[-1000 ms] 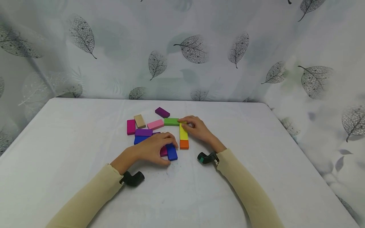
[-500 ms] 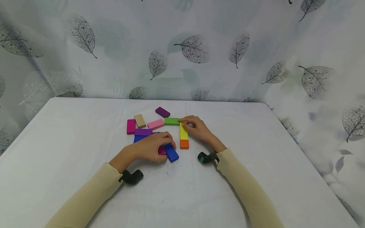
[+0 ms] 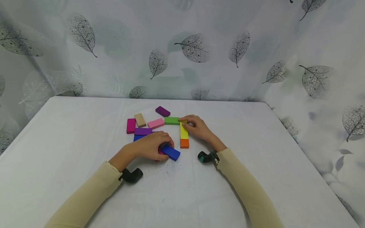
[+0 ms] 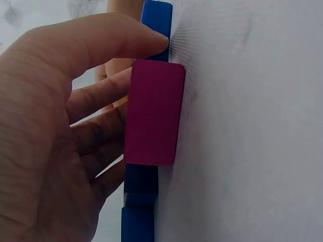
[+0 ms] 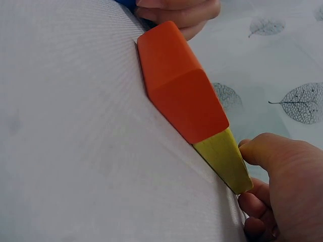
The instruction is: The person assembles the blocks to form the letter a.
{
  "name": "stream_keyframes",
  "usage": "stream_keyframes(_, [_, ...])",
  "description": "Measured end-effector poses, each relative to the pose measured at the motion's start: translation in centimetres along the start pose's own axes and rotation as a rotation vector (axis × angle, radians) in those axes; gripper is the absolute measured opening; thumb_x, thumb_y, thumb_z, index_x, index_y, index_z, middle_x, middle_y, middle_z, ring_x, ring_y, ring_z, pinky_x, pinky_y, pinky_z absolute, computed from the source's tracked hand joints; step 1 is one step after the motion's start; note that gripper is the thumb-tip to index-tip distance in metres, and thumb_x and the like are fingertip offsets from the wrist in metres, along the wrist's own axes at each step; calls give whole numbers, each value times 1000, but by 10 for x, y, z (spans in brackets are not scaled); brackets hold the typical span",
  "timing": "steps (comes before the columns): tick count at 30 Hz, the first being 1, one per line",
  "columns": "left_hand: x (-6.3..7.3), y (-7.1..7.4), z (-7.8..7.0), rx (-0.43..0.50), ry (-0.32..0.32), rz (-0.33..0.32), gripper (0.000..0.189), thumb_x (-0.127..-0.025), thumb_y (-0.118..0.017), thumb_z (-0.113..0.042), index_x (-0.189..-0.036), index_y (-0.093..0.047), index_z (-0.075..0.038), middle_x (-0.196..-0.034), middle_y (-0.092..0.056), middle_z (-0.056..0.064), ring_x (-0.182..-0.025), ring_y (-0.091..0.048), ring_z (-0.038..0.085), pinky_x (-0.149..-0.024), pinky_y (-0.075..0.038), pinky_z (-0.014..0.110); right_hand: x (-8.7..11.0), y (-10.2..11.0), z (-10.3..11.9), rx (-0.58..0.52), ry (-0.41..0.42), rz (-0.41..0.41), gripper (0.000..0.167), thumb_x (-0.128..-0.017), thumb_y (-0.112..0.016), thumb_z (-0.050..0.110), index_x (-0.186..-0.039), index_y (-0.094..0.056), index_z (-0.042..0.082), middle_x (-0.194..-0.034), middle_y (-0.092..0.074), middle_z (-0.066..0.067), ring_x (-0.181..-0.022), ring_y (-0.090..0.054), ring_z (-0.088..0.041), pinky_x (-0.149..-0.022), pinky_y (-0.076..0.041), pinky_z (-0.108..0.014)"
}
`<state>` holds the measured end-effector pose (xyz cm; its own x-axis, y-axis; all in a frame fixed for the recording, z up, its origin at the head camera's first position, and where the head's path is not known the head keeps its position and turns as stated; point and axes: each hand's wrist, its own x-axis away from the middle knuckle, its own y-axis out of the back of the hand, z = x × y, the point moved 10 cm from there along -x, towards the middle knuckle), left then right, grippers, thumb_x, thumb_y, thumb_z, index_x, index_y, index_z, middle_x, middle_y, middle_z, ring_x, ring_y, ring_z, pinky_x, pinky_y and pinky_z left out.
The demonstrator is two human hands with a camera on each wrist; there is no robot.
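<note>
Blue block (image 3: 171, 153) had swung round in your left grip (image 3: 151, 146)

Over the last second you had turned the blue block from pointing nearly straight toward you to a slant, its near end out to your right. Your right grip (image 3: 198, 128) had held its position throughout.

Your left grip was nearly closed, thumb on the near side of the blue block and fingers on the far side, parted only by the piece between them. Whether the block was clear of the surface (image 3: 85, 133) could not be determined. A magenta block (image 4: 154, 113) stood close by your left thumb and fingers, mostly covered from above by your hand.

Your right grip was narrow, thumb and fingers pinching the far end of the yellow block (image 3: 183, 130). An orange block (image 3: 184, 143) touched the yellow block's near end, in line with it. At the far end, a green block (image 3: 171, 121) met it at a corner, which your fingertips partly hid.

You had a pink block (image 3: 155, 123) slanting up to the green block's left end and a dark purple block (image 3: 163, 111) lying beyond both. Further left were a tan block (image 3: 140, 120) and a second magenta piece (image 3: 131, 126). Nearer to you, a violet block (image 3: 143, 131) lay against another blue piece (image 3: 139, 138); your left hand obscured the remainder.
</note>
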<state>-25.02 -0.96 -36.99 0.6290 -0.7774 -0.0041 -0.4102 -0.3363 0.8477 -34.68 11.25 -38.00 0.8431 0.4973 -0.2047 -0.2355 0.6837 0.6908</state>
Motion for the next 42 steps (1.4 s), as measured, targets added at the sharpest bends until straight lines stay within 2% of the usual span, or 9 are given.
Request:
stream_keyframes(11, [0, 4, 6, -43, 39, -3, 38, -80, -75, -37, -109, -64, -15, -101, -61, -5, -95, -54, 11, -83, -49, 28, 1, 0, -2, -4, 4, -4, 31, -99, -56, 16, -128, -65, 9, -129, -62, -10, -99, -49, -23, -75, -35, -32])
stream_keyframes(17, [1, 8, 6, -54, 50, -25, 37, -80, -76, -38, -106, -65, -15, -96, -61, -5, -90, -53, 11, -78, -48, 27, 0, -1, -3, -8, -8, -4, 31, -99, -56, 16, -128, -65, 11, -129, -62, -9, -99, -49, -23, -76, -34, -32])
stream_keyframes(23, [1, 9, 8, -64, 84, -46, 37, -79, -77, -38, -106, -65, -15, -94, -60, -6, -90, -54, 11, -79, -49, 27, 0, -1, -1, 0, -8, -1, 31, -99, -56, 16, -128, -65, 11, -129, -62, -9, -98, -48, -23, -75, -34, -31])
stream_keyframes(30, [1, 11, 11, -65, 125, -61, 40, -82, -77, -38, -112, -65, -14, -100, -62, -3, -96, -55, 13, -85, -50, 30, 0, -1, -2, 1, -21, 8, 32, -99, -56, 17, -129, -64, 11, -130, -61, -9, -103, -50, -23, -79, -36, -32])
stream_keyframes(38, [0, 11, 12, -110, 129, -84, 40, -85, -74, -38, -115, -64, -13, -105, -63, -1, -98, -56, 14, -88, -51, 32, 0, -1, 0, -5, -11, 9, 32, -99, -56, 17, -129, -64, 10, -130, -61, -10, -109, -51, -24, -80, -37, -32])
stream_keyframes(42, [-1, 11, 12, -119, 122, -100, 39, -85, -74, -37, -113, -65, -13, -103, -63, -1, -96, -55, 14, -86, -51, 31, 0, -1, 0, -3, -8, 7, 32, -99, -56, 17, -129, -64, 10, -130, -61, -10, -106, -51, -24, -78, -36, -31])
